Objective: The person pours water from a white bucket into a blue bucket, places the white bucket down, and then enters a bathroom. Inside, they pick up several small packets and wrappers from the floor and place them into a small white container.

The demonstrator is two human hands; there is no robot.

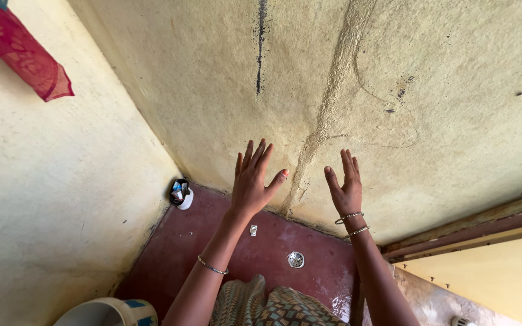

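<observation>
Dark red floor (194,241): round metal drain (296,259), small white scrap (253,230), white cup (182,194) in corner, perhaps toiletries inside.

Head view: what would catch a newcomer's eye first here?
Two raised open hands, left hand and right hand, fingers spread before the stained yellow wall. A dark streak runs down the wall above them. Below lie the maroon floor and its round metal drain.

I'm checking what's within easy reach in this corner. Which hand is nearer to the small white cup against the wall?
Left. The left hand is raised just right of the small white cup, apart from it. The right hand is raised farther right, beyond the left hand.
</observation>
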